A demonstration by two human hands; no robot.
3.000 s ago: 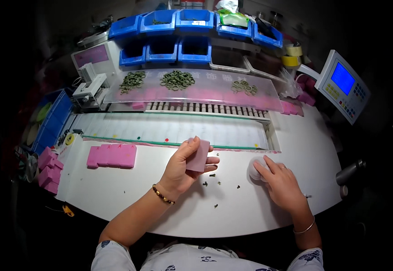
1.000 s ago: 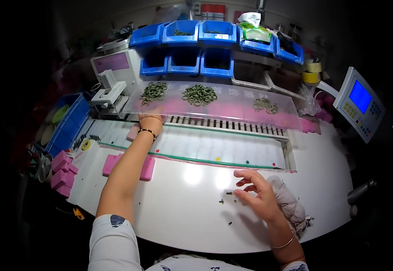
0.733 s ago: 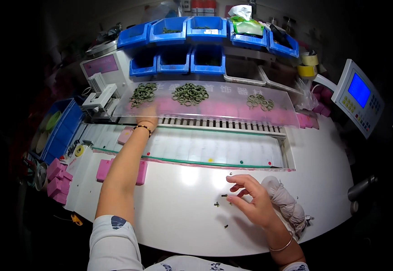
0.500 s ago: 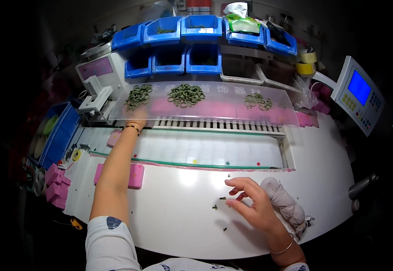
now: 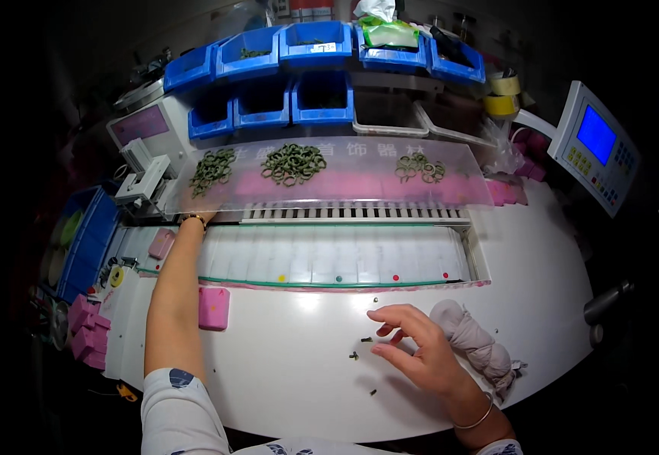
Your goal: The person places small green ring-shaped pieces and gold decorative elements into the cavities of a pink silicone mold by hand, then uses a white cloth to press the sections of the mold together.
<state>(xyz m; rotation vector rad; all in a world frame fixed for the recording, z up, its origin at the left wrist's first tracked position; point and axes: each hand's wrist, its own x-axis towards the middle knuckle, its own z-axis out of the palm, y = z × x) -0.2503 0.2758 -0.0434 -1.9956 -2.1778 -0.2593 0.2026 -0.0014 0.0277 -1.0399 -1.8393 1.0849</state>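
My left hand reaches under the clear plastic cover at its left end, and its fingers are mostly hidden there. A bracelet circles that wrist. My right hand hovers over the white table, with thumb and fingers apart and nothing between them. Just left of its fingertips lie small dark pieces like screws. A rolled grey cloth is beside this hand on the right. Piles of green rings rest on top of the cover.
Below the cover runs a pale belt with coloured dots. One pink block is at its left end; another pink block sits on the table. Blue bins stand behind. A control panel is at the right.
The belt's coloured dots and the pink block on it have shifted left. My view has turned slightly. My left hand stays under the cover; my right hand keeps nearly the same pose.
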